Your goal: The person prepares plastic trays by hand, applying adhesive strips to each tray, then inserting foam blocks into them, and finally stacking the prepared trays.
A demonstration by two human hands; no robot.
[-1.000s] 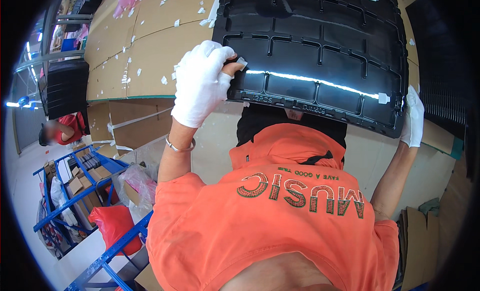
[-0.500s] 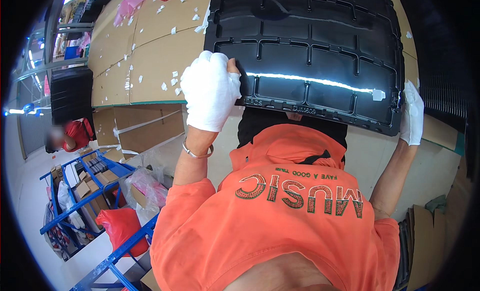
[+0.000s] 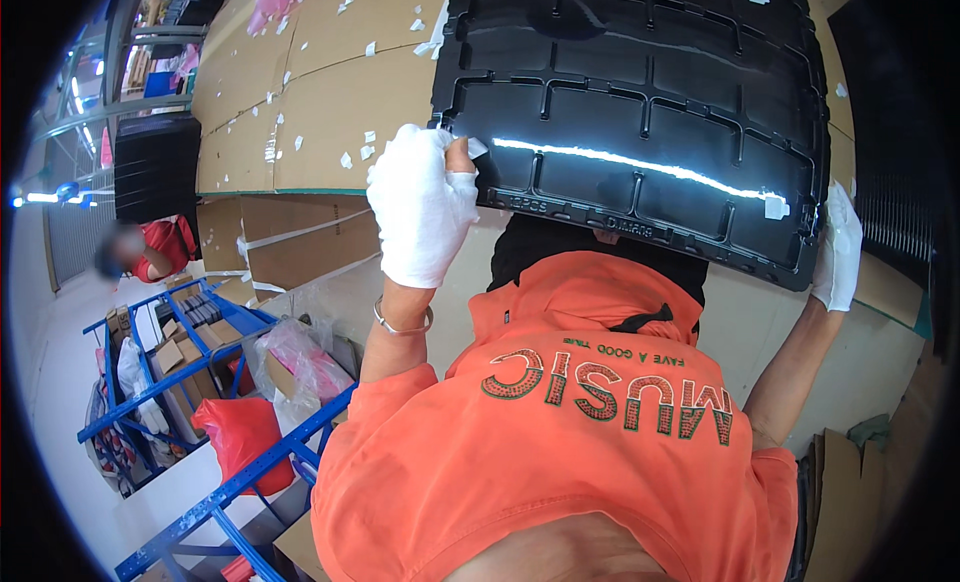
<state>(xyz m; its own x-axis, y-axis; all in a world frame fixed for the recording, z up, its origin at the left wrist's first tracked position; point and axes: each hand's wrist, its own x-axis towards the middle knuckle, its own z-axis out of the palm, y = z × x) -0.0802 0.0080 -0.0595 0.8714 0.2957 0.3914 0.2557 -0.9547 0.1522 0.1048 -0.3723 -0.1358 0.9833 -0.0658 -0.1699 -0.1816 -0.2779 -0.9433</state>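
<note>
A large black moulded plastic tray (image 3: 690,157) with rows of shallow compartments spans the space in front of me. My left hand (image 3: 422,207), in a white glove with a bare thumb tip, is closed on its left edge near the front corner. A small white paper scrap (image 3: 478,147) shows beside that thumb; whether the thumb touches it, I cannot tell. Along the right edge, my gloved right hand (image 3: 840,250) holds the tray, its fingers partly hidden by the rim. White stickers (image 3: 775,207) sit on the tray near the front right corner and farther back.
Under the tray lies a cardboard-covered table (image 3: 330,112) dotted with white scraps. Dark stacked trays (image 3: 880,162) stand at the right. On the left are a blue rack (image 3: 190,382) with boxes, a red bag (image 3: 245,437) and a distant person in red (image 3: 165,252).
The tray and both hands appear slightly farther right as the view shifts. A white scrap now shows beside my left thumb. Both hands stay on the tray's edges.
</note>
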